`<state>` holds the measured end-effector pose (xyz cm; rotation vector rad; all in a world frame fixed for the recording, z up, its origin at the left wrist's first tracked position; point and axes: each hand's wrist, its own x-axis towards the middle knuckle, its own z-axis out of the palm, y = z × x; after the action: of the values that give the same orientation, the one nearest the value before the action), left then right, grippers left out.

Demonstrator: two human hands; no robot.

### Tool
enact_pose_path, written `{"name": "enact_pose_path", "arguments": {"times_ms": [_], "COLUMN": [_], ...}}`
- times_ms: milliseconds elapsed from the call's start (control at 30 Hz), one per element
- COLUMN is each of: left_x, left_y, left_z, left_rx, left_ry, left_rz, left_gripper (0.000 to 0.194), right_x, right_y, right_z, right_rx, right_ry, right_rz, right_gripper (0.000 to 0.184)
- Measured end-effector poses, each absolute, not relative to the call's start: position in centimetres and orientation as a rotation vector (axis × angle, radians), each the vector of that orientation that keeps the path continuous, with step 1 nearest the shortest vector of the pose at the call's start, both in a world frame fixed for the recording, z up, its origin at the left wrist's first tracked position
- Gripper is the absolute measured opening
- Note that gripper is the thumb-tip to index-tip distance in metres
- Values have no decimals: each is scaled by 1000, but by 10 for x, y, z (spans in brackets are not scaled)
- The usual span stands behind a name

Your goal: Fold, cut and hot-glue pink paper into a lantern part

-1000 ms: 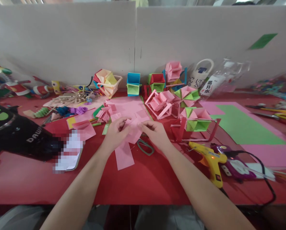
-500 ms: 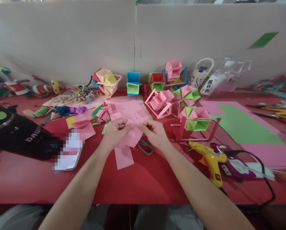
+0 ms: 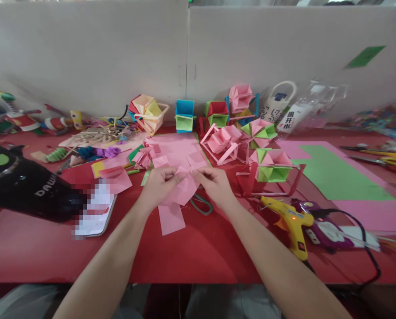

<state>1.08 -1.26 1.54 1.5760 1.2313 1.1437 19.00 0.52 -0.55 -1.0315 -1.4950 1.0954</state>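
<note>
Between my two hands is a square of pink paper (image 3: 184, 191), creased and partly raised at its top edge. My left hand (image 3: 160, 184) pinches its left side between thumb and fingers. On the other side, my right hand (image 3: 214, 182) pinches the upper right edge, fingers curled. A flat pink strip (image 3: 172, 220) lies on the table just below the held paper. Scissors with a dark green handle (image 3: 202, 206) poke out under the paper by my right wrist. Behind my hands lie larger pink sheets (image 3: 176, 146).
Several folded-paper wheels on frames, such as a pink and green one (image 3: 273, 166), stand at the back and right. A yellow glue gun (image 3: 293, 221) and a purple power strip (image 3: 327, 230) lie right. A phone (image 3: 100, 210) and black hair dryer (image 3: 28, 186) are left.
The pink paper's upper part has creased and bent upward between my fingertips. Both hands stay in nearly the same place.
</note>
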Motion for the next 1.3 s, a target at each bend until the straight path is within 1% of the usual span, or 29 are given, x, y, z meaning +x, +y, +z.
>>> {"name": "enact_pose_path", "arguments": {"times_ms": [133,300,367,500,667,700,800,833,900,1033,1067,1200,1300], "left_x": [9,7,4,-1,-1,0,3,4,7,9,9,10,12], "left_y": [-12,-10,-6,1,3,3,2,2,1,-2,-3,-6,-7], "left_z": [13,7,1,-7,-6,-5,-2,0,3,7,8,8,8], "left_rx": [1520,1329,1238,1129,1052,1033,936,903,845,705,676,666,670], "left_ry": [1187,1167,1171,1133,1124,1124,1064,1034,975,922,922,902,909], "left_rz": [1074,1086,1129,1190,1320,1340,1352,1351,1348,1277,1247,1188,1195], "left_gripper": [26,23,22,22,22,22,21,20,16,14,15,15,15], "right_x": [192,199,203,207,199,196,189,188,186,182,180,175,176], "right_y": [8,11,11,5,-5,-5,-4,-4,-4,-9,-11,-12,-8], "right_z": [-9,-8,-6,-2,-1,-2,-6,-6,-6,-5,-5,-7,-9], "right_rx": [-1025,-1042,-1000,-862,-852,-859,-893,-902,-917,-921,-912,-886,-865], "right_ry": [-1499,-1562,-1655,-1986,-2342,-2352,-2282,-2262,-2248,-2296,-2316,-2340,-2316], "right_rz": [1064,874,776,572,428,391,294,269,214,82,64,79,169], "right_gripper": [30,23,28,46,61,58,33,29,28,40,39,23,19]}}
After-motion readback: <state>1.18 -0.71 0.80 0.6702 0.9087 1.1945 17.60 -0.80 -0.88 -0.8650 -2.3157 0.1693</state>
